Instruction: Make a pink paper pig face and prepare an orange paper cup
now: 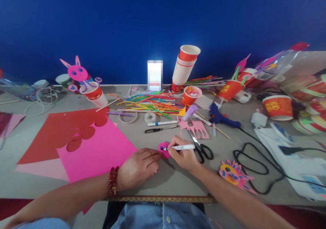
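Observation:
A small bright pink paper disc [166, 153] with a dark purple-blue mark lies on the table before me. My right hand [183, 156] is closed round a white acrylic marker [182, 147], its dark tip touching the disc. My left hand [139, 168], with a red bead bracelet at the wrist, lies low on the table, fingers stretched out and fingertips at the disc's left edge. Just beyond my right hand rest black-handled scissors [202, 149], partly hidden by it. A cut pink paper scrap [200, 129] lies beyond them.
Red and pink sheets [102, 154] spread leftward. Beyond lie colored pipe cleaners [147, 104], tape [150, 117], pens and a cup stack [184, 68]. A rabbit-faced craft [77, 73] stands in a cup. Rightward are a blue glue gun [221, 115], its cord, a yellow-and-pink paper figure [233, 173] and a power strip [292, 171].

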Available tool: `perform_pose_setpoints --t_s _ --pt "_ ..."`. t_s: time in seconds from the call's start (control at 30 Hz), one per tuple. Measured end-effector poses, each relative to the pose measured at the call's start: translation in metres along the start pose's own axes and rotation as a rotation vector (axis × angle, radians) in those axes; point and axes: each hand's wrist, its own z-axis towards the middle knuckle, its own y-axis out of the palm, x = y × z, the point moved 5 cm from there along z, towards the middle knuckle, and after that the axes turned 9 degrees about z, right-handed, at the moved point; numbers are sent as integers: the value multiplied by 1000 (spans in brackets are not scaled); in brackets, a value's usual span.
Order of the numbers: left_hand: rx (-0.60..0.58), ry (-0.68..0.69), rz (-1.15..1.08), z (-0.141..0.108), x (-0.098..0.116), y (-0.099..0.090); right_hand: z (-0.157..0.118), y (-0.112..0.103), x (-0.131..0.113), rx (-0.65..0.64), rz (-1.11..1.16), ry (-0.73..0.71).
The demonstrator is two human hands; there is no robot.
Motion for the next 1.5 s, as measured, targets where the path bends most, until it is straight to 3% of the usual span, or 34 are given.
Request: perform_pose_setpoints --t_s 1.5 --pt "33 16 12 2 0 -3 1 -2 0 37 -3 20"
